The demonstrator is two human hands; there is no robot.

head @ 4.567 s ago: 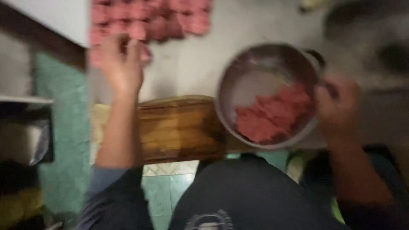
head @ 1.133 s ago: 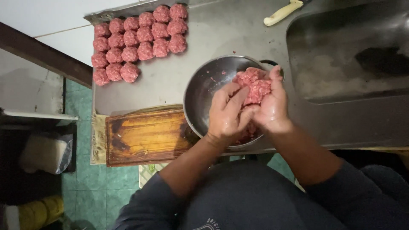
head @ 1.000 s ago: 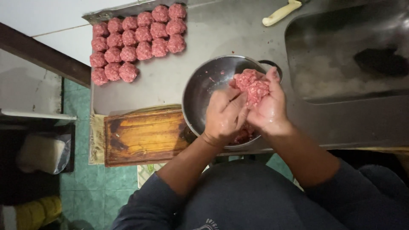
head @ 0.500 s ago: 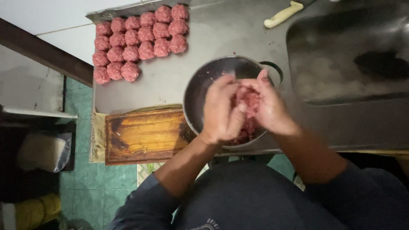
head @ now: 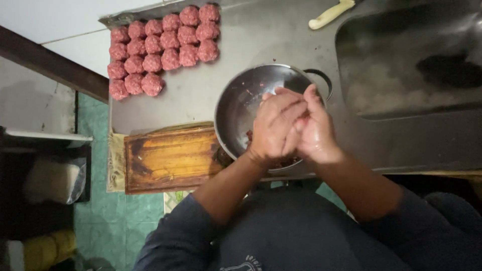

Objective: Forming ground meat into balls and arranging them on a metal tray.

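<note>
Over the metal bowl (head: pixel 251 105) near the bench's (head: pixel 281 37) front edge, the left hand (head: pixel 273 128) and right hand (head: pixel 314 130) press together around hidden meat, which could squeeze out if pressed unevenly.

— Colours noted at the station?

— Meatballs (head: pixel 163 47): pinkish red, uniform across all rows. Bowl (head: pixel 241 103): grey polished metal, speckled with small red flecks on the inner wall. Counter (head: pixel 241 40): dull grey metal, unpatterned.

— The board?

— Cutting board (head: pixel 170 158): amber-brown wood, dark staining along its edges (streaked grain throughout). Floor tiles (head: pixel 98 206): teal green, mottled.

— Anything further?

— Knife handle (head: pixel 331 14): cream. Sleeves (head: pixel 170 241): dark blue, possibly charcoal; lighting is dim there. Sink basin (head: pixel 401 55): dark grey.
</note>
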